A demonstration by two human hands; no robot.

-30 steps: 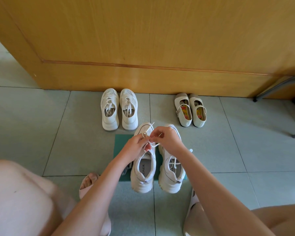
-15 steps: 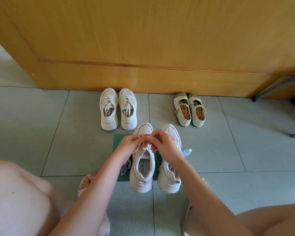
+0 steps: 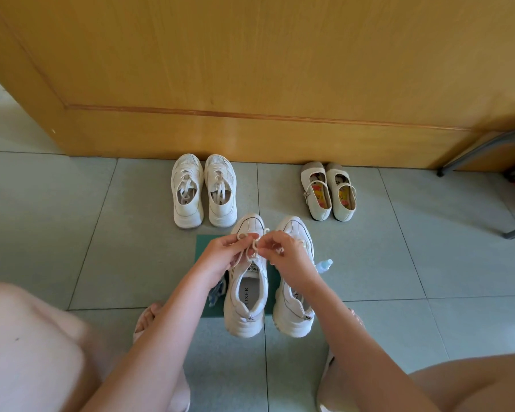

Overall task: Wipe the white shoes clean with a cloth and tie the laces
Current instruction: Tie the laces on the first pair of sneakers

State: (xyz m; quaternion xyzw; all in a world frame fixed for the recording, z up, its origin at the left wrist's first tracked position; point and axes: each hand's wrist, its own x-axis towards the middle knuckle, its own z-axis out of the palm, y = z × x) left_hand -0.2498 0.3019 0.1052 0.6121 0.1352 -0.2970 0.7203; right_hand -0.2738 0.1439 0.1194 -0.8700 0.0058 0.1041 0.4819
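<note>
Two white sneakers stand side by side on a green mat (image 3: 204,242), heels toward me. The left sneaker (image 3: 246,295) has a white lace (image 3: 252,246) looped above its tongue. My left hand (image 3: 220,257) pinches one loop of that lace, and my right hand (image 3: 286,254) pinches the other side, both held just over the shoe's lacing. The right sneaker (image 3: 293,304) is partly hidden under my right wrist. A blue-patterned cloth (image 3: 217,292) lies bunched at the left sneaker's side, mostly hidden behind my left forearm.
A second white sneaker pair (image 3: 204,194) and a beige strap-shoe pair (image 3: 329,191) stand against the wooden door (image 3: 250,69). A small clear spray bottle (image 3: 324,265) lies right of the sneakers. Grey metal furniture legs (image 3: 485,150) stand at far right. My knees and sandalled feet frame the lower view.
My hands came together over the left sneaker, then drew slightly apart, and the lace now shows loops between my fingers. The shoes have not shifted.
</note>
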